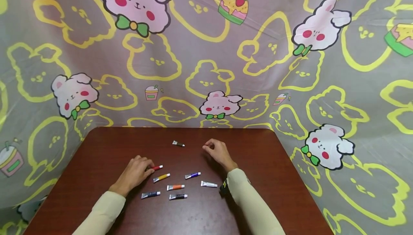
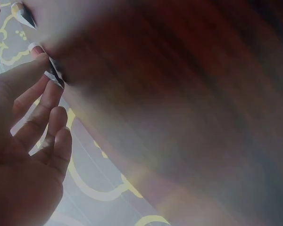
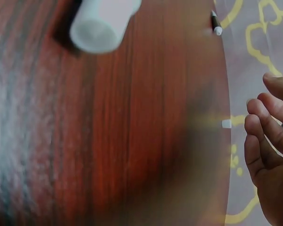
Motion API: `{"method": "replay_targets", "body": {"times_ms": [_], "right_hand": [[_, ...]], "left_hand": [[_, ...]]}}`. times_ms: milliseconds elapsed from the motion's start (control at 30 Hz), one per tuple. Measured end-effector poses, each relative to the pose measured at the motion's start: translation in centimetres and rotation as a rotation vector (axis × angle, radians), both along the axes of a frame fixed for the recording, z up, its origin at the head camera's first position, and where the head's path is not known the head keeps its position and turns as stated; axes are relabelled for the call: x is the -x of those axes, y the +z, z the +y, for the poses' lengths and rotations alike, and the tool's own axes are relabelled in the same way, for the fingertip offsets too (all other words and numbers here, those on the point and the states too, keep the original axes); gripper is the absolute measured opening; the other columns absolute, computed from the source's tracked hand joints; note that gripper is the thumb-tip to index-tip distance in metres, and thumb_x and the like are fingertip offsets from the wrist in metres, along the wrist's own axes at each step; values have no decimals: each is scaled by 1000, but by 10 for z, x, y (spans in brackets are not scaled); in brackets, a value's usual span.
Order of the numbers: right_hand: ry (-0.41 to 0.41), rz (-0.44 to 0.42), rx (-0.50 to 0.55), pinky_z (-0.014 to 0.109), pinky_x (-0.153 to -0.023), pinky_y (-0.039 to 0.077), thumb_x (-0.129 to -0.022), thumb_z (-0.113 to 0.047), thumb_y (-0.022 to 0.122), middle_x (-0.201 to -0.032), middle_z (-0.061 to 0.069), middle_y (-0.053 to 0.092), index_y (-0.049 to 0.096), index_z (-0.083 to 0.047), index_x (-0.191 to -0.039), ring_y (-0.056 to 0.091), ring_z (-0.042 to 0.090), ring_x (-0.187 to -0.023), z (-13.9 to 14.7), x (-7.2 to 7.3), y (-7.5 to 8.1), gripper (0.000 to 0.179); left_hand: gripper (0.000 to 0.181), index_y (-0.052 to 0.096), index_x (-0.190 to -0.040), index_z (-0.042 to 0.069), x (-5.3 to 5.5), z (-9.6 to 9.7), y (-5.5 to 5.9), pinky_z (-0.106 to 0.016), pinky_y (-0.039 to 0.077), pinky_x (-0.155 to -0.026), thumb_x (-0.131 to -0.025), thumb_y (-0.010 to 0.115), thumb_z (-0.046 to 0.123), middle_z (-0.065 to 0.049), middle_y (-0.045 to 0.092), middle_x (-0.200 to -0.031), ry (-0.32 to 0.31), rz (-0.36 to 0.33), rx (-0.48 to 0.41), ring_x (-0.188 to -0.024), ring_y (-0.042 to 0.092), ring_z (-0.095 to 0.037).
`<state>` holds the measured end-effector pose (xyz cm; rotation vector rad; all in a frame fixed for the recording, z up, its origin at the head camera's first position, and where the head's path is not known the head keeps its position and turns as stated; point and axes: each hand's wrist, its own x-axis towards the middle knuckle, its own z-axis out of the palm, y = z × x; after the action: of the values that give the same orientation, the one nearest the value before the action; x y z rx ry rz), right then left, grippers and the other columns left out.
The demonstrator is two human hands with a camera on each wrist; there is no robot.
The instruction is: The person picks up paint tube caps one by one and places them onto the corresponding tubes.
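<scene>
My left hand pinches a small red paint tube between thumb and fingers, low over the table. In the left wrist view the fingertips cover the middle of this red tube. Right of it, my right hand hovers over the table with loosely bent fingers and holds nothing. Its fingers are bare in the right wrist view, where the right hand shows at the edge. Nearest to it on the far side lies a dark brown tube with a white cap.
Several more tubes lie on the brown table: yellow, orange, blue, white, dark blue and black. A patterned curtain hangs behind the table and along its sides.
</scene>
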<state>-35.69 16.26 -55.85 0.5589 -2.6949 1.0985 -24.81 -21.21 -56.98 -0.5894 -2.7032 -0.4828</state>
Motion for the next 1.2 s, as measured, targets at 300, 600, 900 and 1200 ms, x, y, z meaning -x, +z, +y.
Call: {"method": "replay_targets", "body": {"times_ms": [300, 600, 900, 1200], "right_hand": [[-30, -13, -15, 39, -85, 58, -99, -24, 81, -100, 4, 80, 79, -11, -103, 73, 21, -94, 5, 3, 0, 14], [-80, -8, -31, 43, -86, 57, -99, -23, 80, -100, 7, 78, 78, -9, -102, 71, 23, -93, 11, 8, -6, 14], [-109, -27, -13, 41, -81, 55, -97, -19, 82, -93, 5, 76, 77, -7, -102, 67, 20, -86, 14, 12, -7, 14], [-118, -41, -35, 43, -83, 55, -95, -13, 84, -88, 5, 74, 75, -5, -109, 67, 19, -85, 15, 17, -10, 18]], "left_hand": [[16, 77, -91, 16, -1, 0, 3, -43, 44, -77, -86, 92, 15, -1, 75, -90, 15, -16, -1, -87, 60, -22], [16, 77, -92, 15, -1, 0, 3, -44, 45, -78, -85, 92, 15, -1, 74, -90, 19, -29, 1, -87, 61, -22], [16, 78, -95, 15, 1, 2, 5, -43, 45, -78, -86, 92, 18, 0, 76, -92, 3, -3, -3, -87, 60, -22], [15, 79, -96, 14, 6, 7, 6, -44, 45, -80, -88, 91, 20, -2, 76, -94, 25, 4, -14, -88, 61, -24]]}}
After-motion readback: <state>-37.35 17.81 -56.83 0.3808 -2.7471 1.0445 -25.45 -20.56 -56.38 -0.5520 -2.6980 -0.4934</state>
